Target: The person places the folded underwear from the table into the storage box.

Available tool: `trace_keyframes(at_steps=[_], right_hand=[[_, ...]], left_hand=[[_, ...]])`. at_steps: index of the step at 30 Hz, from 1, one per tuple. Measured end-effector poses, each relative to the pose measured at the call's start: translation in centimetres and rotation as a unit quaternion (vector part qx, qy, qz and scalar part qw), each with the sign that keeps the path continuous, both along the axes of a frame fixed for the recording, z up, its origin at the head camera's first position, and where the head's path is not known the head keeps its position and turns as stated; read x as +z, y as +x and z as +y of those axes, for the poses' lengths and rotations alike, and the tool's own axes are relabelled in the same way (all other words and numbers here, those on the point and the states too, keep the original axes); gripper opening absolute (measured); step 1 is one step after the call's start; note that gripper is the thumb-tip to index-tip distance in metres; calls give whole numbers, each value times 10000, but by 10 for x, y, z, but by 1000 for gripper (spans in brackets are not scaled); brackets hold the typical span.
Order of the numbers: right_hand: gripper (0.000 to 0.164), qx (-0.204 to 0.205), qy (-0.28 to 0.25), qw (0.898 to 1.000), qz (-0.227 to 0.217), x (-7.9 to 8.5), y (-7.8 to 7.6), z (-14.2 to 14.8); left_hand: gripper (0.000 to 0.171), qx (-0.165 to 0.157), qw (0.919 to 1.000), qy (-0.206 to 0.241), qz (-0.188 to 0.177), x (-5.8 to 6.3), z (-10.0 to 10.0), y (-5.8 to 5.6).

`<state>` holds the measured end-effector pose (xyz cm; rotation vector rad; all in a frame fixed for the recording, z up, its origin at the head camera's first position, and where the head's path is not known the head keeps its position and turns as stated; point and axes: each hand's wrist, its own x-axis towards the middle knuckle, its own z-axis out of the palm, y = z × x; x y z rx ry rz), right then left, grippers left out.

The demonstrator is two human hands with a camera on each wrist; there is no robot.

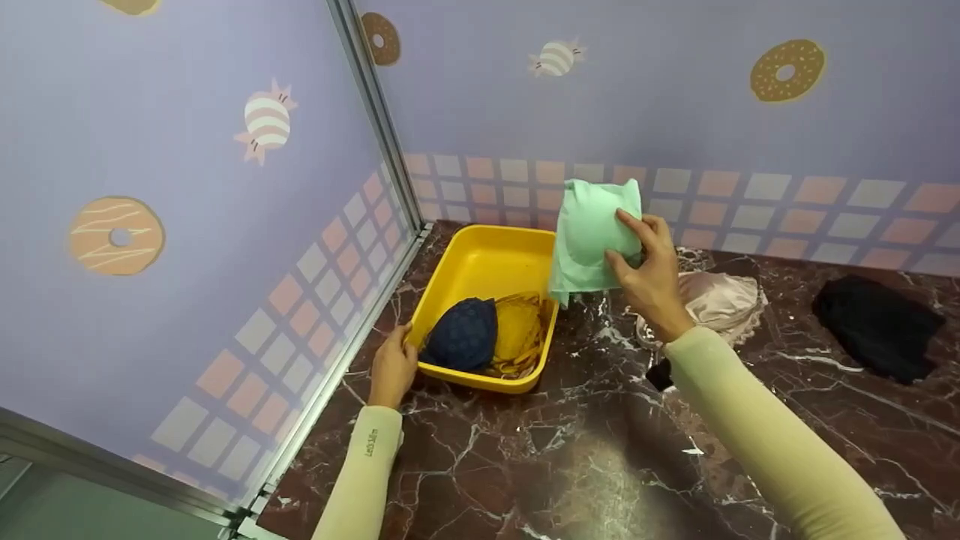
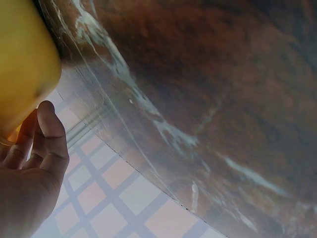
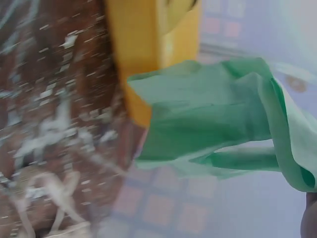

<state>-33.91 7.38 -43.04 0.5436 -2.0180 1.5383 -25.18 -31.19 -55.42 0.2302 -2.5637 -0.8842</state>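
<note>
Mint-green garment [image 1: 591,234] extends leftward from the right hand [image 1: 652,274] — which pinches it by one side.

The mint-green bra [image 1: 592,232], one cup bulging, hangs aloft — near the yellow bin [image 1: 502,262]. The bin sits upright.

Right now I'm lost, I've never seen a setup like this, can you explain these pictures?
No machine here: a person works bare-handed. The wide picture comes from a camera worn on the head; the other two come from one camera on each wrist. The left hand holds the edge of a yellow tub, in which lie a dark blue garment and a mustard one. The right hand holds a mint-green garment in the air beside the tub. On the marbled surface lie a pale pink garment and a black one.
</note>
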Motion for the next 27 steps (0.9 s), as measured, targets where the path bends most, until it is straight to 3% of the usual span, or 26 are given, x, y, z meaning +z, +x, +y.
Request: trace_keyframes(at_steps=[6, 10, 20, 23, 25, 27], right_hand=[[58, 618, -446, 9968, 232, 31, 17, -21], [58, 845, -616, 9942, 265, 41, 24, -34], [59, 1319, -747, 9875, 436, 29, 27, -83], [57, 1429, -761, 9858, 438, 30, 35, -101], [56, 1512, -726, 9852, 341, 31, 43, -113], [56, 1626, -617, 9847, 56, 22, 43, -124]], left_hand=[[36, -49, 10000, 54, -5, 1, 4, 2], [36, -70, 9999, 99, -40, 1, 8, 2], [34, -165, 9998, -46, 99, 1, 11, 2], [33, -223, 9996, -92, 168, 1, 11, 2], [33, -266, 9993, -113, 236, 0, 11, 2], [33, -297, 9991, -121, 277, 0, 10, 2]])
